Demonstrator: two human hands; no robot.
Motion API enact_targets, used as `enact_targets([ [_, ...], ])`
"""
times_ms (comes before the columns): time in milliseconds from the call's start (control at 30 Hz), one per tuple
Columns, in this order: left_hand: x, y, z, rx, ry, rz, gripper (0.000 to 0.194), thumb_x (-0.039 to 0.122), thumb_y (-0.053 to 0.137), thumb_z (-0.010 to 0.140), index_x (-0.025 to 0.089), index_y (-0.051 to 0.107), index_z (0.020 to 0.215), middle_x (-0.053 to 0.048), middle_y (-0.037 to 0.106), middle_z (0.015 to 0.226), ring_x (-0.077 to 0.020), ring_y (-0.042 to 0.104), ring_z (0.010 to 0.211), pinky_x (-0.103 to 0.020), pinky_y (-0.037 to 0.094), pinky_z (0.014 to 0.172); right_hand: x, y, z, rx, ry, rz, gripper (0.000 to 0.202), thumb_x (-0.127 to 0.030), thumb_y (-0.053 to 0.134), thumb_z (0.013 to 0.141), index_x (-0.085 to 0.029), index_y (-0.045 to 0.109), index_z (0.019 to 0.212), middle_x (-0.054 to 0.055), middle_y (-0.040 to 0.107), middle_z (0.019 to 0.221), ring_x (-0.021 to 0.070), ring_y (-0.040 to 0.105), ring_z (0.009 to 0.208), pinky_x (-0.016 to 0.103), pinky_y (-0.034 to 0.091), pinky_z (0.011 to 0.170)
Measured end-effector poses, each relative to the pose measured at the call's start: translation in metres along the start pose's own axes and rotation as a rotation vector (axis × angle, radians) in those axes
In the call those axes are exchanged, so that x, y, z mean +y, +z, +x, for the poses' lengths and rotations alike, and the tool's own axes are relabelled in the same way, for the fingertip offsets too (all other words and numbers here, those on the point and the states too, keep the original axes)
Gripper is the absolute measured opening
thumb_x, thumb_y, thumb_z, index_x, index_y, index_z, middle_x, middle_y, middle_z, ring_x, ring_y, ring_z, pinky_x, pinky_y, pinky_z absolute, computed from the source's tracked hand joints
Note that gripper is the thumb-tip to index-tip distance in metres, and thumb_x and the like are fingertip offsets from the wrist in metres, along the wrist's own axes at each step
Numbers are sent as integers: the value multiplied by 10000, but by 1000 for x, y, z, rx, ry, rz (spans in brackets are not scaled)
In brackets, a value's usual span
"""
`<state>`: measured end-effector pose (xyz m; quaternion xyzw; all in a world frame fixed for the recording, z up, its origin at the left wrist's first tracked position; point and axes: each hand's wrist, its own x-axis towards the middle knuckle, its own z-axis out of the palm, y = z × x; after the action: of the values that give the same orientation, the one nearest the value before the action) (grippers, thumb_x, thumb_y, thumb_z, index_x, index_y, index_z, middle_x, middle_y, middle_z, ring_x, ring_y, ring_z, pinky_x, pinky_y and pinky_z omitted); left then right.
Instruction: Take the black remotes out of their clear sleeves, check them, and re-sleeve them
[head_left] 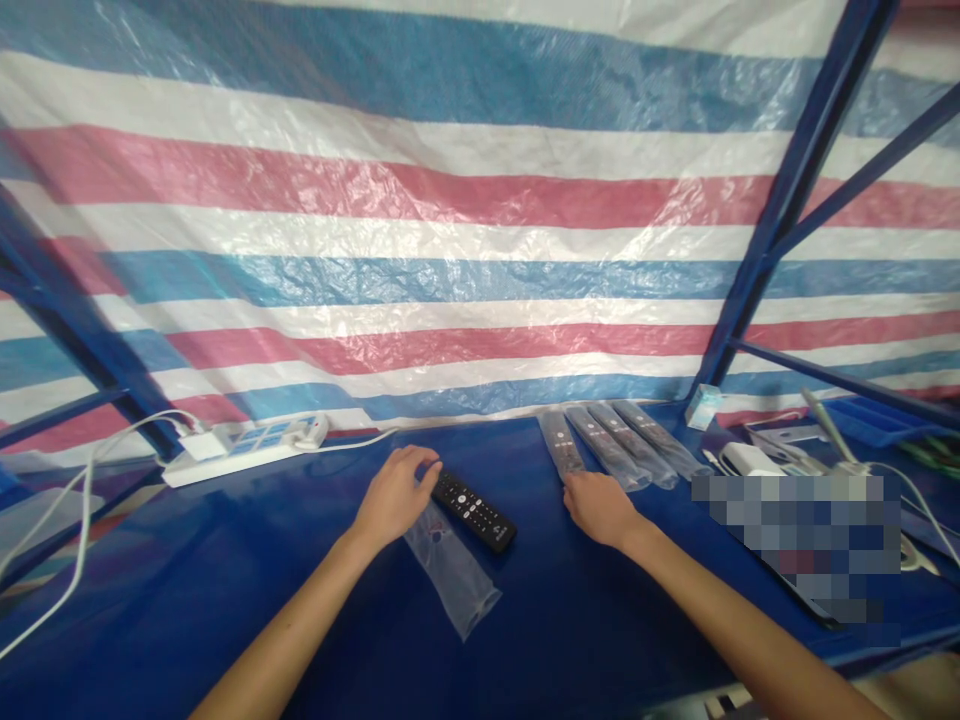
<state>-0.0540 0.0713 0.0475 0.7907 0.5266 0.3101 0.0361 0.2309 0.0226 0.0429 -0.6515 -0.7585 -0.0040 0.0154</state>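
A bare black remote control (pixel 475 510) lies slanted on the blue table. Beside it lies a flat clear plastic bag (pixel 452 578), its upper end partly under my left hand (pixel 397 493). That hand is at the remote's far end, thumb and index finger slightly apart; whether the thumb touches the remote I cannot tell. My right hand (pixel 601 508) is closed on the near end of a bagged remote control (pixel 559 445), the leftmost of several in a row. The other bagged remotes (pixel 616 440) lie just right of it, side by side.
At the back left stands a white power strip (pixel 247 450) with plugs and cables. A small light-blue box (pixel 703 407), a white adapter (pixel 750 460) and a blue tray (pixel 877 420) are at the right. Blue metal posts (pixel 780 210) and a striped tarp (pixel 480 230) stand behind.
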Motion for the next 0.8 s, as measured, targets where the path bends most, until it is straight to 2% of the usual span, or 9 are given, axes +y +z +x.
enact_targets([
  [167,32,22,29,-183,47,57,272,337,449,872,187,641,993,-84,673,993,-243,600,958,-352,449,890,-13,2,-22,10,-182,71,232,-195,417,901,-193,649,901,62,713,965,185,666,886,244,424,720],
  [267,42,40,56,-263,17,88,327,319,470,864,152,624,1100,-122,645,1132,-256,576,1072,-343,417,952,-15,5,-33,60,-266,149,237,-253,419,920,-206,624,810,25,696,872,155,651,804,237,392,666],
  [367,44,57,81,-303,-23,82,328,286,488,848,132,648,1089,-145,640,1171,-274,560,1124,-344,407,963,-8,10,-37,173,-252,269,330,-369,399,945,-202,588,733,10,645,771,129,597,687,240,351,610],
  [500,41,76,103,-403,-70,44,241,276,528,811,145,729,823,-103,729,898,-250,659,888,-296,476,797,5,19,-35,280,-160,372,385,-408,369,953,-201,543,679,-4,576,686,112,519,600,240,318,580],
  [600,39,86,110,-442,-103,17,212,264,559,785,155,738,752,-67,738,818,-214,672,801,-254,478,714,11,25,-32,307,-138,422,383,-395,371,949,-206,501,641,-14,540,640,110,492,569,241,306,566],
  [800,36,94,113,-429,-131,22,194,192,547,781,152,726,716,-61,734,794,-201,667,787,-246,469,699,12,28,-32,306,-155,488,356,-367,380,947,-209,467,640,-21,520,636,107,490,579,235,309,575],
])
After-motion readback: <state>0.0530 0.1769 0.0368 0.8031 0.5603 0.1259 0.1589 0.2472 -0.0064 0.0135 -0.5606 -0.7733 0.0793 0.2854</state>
